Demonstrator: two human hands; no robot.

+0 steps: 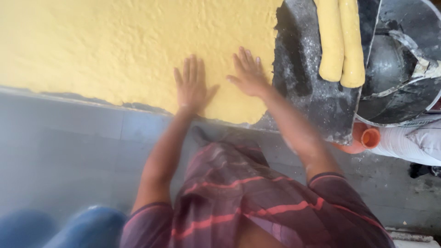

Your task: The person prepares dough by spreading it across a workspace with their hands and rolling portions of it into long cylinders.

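Note:
A large flat sheet of yellow dough [115, 50] covers the worktop from the left edge to past the middle. My left hand [191, 85] lies flat on the dough near its front edge, fingers spread. A little to the right, my right hand [248, 73] also rests flat on the dough, fingers apart, close to the sheet's right edge. Neither hand holds anything. Two long yellow dough rolls [342, 41] lie side by side on a dark floured board [308, 92] right of my right hand.
Big metal bowls [399, 69] stand at the top right beside the board. An orange vessel [365, 138] sits below the board's corner. A grey ledge [69, 133] runs along the front of the dough. Pale cloth [413, 142] lies at the right.

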